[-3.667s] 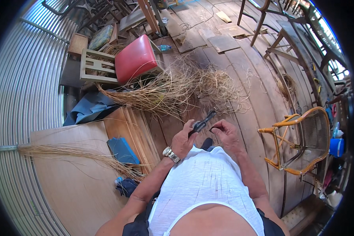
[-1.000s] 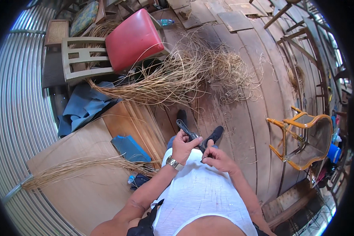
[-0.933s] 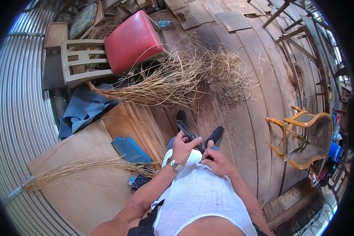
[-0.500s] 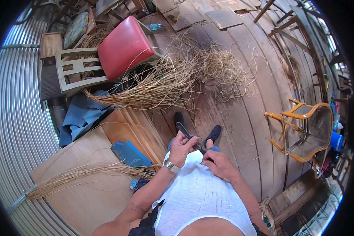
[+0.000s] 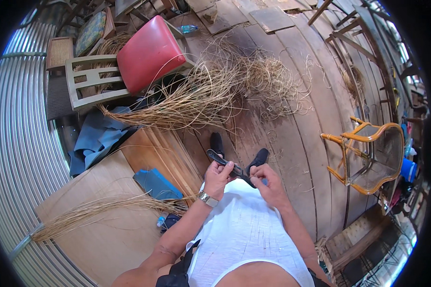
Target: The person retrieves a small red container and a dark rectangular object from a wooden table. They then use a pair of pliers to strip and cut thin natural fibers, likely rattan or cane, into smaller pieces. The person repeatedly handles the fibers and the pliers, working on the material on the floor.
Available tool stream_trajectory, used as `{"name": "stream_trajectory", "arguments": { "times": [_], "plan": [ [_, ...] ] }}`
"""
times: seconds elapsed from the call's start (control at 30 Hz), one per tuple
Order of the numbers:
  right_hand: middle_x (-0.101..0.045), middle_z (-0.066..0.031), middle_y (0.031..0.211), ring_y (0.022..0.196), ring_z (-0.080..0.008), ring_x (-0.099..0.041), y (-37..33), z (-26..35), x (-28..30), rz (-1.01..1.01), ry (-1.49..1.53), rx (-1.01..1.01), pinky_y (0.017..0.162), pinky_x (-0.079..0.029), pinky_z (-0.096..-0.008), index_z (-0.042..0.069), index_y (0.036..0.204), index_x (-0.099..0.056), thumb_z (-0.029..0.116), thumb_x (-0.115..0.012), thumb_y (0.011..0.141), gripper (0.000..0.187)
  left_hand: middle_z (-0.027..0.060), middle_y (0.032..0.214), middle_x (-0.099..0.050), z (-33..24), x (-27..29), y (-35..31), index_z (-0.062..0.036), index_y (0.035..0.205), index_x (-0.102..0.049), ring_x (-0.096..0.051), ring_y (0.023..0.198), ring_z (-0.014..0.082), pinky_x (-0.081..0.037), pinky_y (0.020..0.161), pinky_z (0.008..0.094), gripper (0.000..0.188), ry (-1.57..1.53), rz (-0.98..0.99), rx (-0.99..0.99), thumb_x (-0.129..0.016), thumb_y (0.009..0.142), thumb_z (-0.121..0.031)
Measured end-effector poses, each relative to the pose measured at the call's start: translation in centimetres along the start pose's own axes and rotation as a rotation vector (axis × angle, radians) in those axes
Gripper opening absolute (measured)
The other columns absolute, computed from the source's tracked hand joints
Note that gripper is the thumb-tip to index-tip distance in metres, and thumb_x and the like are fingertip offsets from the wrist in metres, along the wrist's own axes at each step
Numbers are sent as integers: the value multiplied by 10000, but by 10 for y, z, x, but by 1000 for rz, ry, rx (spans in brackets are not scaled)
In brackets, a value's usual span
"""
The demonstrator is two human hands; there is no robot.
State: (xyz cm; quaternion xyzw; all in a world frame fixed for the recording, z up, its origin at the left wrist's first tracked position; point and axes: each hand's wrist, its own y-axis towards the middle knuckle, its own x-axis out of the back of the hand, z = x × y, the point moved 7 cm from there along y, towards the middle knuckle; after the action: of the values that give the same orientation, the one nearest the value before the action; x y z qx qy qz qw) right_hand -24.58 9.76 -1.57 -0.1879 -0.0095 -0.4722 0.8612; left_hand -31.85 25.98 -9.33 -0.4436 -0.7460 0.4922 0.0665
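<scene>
Head view shows a dark, long hand tool in front of the person's body, slanting between two hands, near the hem of the white shirt. The left hand is closed on it, with the thumb on top. The right hand keeps its fingers narrow at the lower end; whether they pinch or only touch, I cannot tell. I judge the tool stiff, rather light, perhaps slippery where smooth; its middle seems the safest place to hold.
</scene>
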Motion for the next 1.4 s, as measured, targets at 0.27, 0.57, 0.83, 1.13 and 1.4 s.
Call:
{"name": "stream_trajectory", "arguments": {
  "times": [0.27, 0.57, 0.83, 1.13, 1.4],
  "plan": [
    [-576, -30, 831, 674, -77, -565, 3, -26, 0, -118, 288, -239, 600, -483, -238, 4, 1142, -539, 2, -601, 901, 249, -2, 976, -638, -1, -3, 2, -104, 1123, -506, -634, 844, 108, -545, 713, 279, 374, -72, -1, -46, -751, 842, -109],
    [-596, -29, 796, 613, -90, -589, 8, -32, -5, -78, 314, -354, 567, -471, -222, -14, 1053, -592, 49, -594, 928, 140, -14, 1020, -631, 8, 0, 6, -115, 1187, -475, -642, 906, 113, -552, 769, 304, 389, -185, 123, 99, -692, 872, -50],
    [-605, -31, 798, 663, -78, -589, 12, -11, -3, -79, 386, -303, 586, -481, -215, -1, 1003, -578, 73, -585, 946, 94, -19, 1090, -607, -7, -22, -12, -148, 1192, -486, -617, 979, 117, -517, 855, 316, 315, -325, 394, 184, -629, 921, -77],
    [-626, -44, 815, 655, -81, -581, 8, -5, 0, -55, 467, -331, 595, -493, -218, 11, 1021, -570, 70, -571, 956, 88, -24, 1031, -627, 16, -11, 4, -150, 1114, -535, -626, 904, 115, -539, 796, 314, 181, -400, 308, 247, -604, 963, -221],
    [-622, -55, 822, 687, -99, -593, 10, -40, 3, -58, 211, -380, 620, -494, -275, 12, 1011, -592, 86, -534, 956, 109, -6, 1108, -630, 23, 6, 10, -136, 1326, -504, -629, 942, 112, -569, 778, 312, 411, -202, 144, 231, -626, 947, -238]
  ]
}}
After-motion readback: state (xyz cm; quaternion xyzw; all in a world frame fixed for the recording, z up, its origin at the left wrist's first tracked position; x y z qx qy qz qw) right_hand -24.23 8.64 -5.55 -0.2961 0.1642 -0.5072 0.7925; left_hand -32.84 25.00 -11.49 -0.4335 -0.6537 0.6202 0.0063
